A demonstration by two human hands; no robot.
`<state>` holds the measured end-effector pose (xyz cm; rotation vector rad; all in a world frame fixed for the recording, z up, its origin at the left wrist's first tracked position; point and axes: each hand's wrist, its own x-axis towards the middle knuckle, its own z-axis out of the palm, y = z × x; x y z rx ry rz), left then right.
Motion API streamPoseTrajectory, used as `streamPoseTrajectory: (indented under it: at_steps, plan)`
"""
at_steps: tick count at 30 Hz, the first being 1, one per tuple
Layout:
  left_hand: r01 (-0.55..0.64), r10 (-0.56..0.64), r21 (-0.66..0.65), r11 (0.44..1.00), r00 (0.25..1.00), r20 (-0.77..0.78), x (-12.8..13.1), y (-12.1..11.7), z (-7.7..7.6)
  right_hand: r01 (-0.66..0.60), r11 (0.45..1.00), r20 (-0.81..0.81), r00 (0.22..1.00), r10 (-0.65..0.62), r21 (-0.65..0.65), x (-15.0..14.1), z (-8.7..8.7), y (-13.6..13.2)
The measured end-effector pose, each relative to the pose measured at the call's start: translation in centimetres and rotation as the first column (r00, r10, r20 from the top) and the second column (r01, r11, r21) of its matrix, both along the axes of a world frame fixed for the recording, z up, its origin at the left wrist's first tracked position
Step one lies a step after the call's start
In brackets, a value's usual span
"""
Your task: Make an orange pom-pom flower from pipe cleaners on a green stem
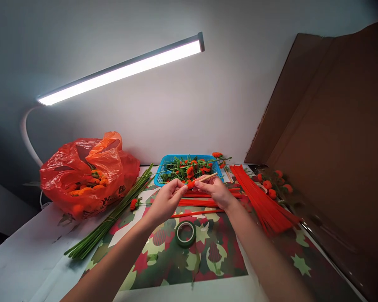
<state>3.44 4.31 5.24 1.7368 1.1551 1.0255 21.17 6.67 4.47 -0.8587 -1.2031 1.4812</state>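
My left hand [166, 198] is closed, pinching a red pipe cleaner [190, 184] that appears wound about a thin wooden stick [209, 177]. The stick is gripped in my right hand [219, 194], its pale end pointing up and to the right. Both hands meet over a patterned mat, just in front of a blue basket [158, 179]. Loose red pipe cleaners [201, 203] lie beneath them. Nearer me sits a roll of green tape [185, 234]. To the left of my left hand is a red flower [134, 204] on a green stem.
A red plastic bag [59, 167] of orange flowers stands at left beside a green pipe-cleaner bundle [113, 218]. At right are a red pipe-cleaner bundle [261, 201], several red flowers [272, 193] and a cardboard sheet [330, 113]. A lit lamp [122, 69] hangs above.
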Motion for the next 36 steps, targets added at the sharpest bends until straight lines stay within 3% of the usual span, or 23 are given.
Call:
streamPoseTrajectory:
  at_steps: [9, 17, 25, 36]
  plan:
    - [0.083, -0.076, 0.073, 0.994, 0.993, -0.089, -1.3, 0.1, 0.5, -0.028, 0.997, 0.073, 0.997, 0.023, 0.065, 0.5, 0.3, -0.3]
    - [0.087, -0.085, 0.028, 0.996, 0.994, -0.072, -1.0, 0.2, 0.2, -0.019, 0.999, 0.074, 0.997, 0.016, 0.04, 0.0, 0.8, -0.8]
    - [0.128, -0.126, 0.026, 0.991, 0.99, -0.064, -1.7, 0.3, 1.2, -0.03, 0.996, 0.096, 0.995, 0.022, 0.081, 0.5, 1.4, -0.8]
    - [0.111, -0.109, 0.021, 0.994, 0.99, -0.089, -1.5, 0.0, 0.7, -0.031, 0.999, 0.048, 0.998, 0.029, 0.044, -0.1, 0.8, -0.8]
